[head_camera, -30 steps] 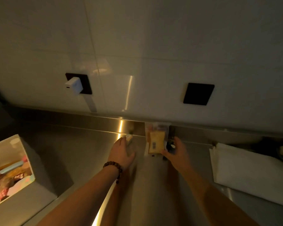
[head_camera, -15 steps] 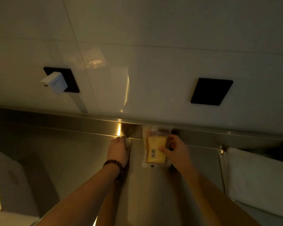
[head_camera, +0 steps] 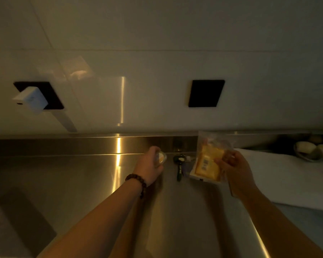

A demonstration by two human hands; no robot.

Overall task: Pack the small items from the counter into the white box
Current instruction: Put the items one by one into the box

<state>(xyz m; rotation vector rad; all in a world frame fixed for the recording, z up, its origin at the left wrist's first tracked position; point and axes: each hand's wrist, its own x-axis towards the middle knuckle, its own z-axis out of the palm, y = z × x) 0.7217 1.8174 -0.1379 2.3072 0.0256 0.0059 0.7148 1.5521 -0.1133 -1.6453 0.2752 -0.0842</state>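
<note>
Pinching a clear packet (head_camera: pixel 209 161) of yellow food, the right hand (head_camera: pixel 233 170) is raised above the counter (head_camera: pixel 63 179); a small wrapped item (head_camera: pixel 161 158) is gripped in the left hand (head_camera: pixel 151 166), keys (head_camera: pixel 179 165) lying between.

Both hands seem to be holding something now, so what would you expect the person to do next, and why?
Probably carry both items leftward to the white box, whose corner shows at the lower left edge. The left hand grips a small pale item, and the right hand pinches a clear packet of yellow food, lifted off the steel counter. The keys remain for later.
</note>
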